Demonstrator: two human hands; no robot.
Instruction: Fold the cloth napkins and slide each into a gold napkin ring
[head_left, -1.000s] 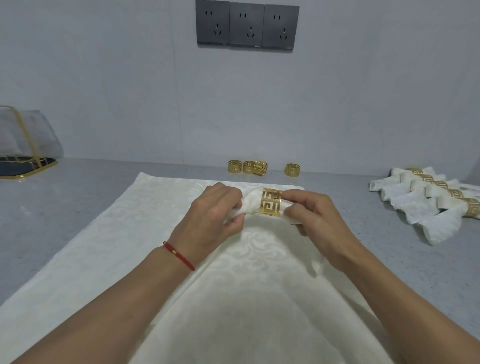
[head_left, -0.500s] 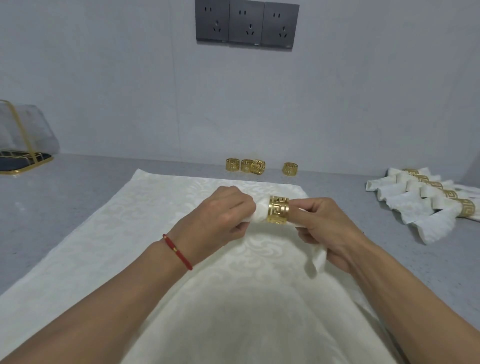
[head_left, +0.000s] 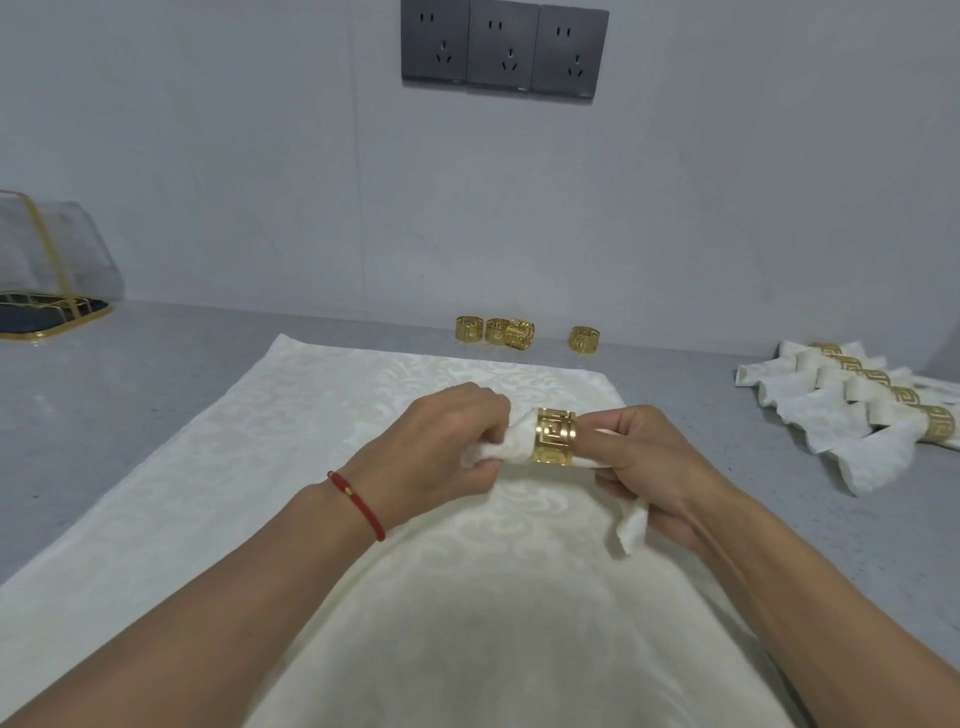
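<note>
Soft, even, cool light with faint shadows; wide-angle bending at the edges, and slight blur throughout.

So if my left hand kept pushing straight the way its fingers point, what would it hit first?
Most likely the gold napkin ring. Your left hand grips the rolled napkin with its fingers pointing right, and the ring sits just beyond them, with your right hand behind it.

I read this as a table-setting prep station: grey counter (head_left: 156, 395) against a plain wall; triple wall sockets (head_left: 504, 49); spare gold rings (head_left: 519, 332); ringed napkins (head_left: 852, 405) stacked.
</note>
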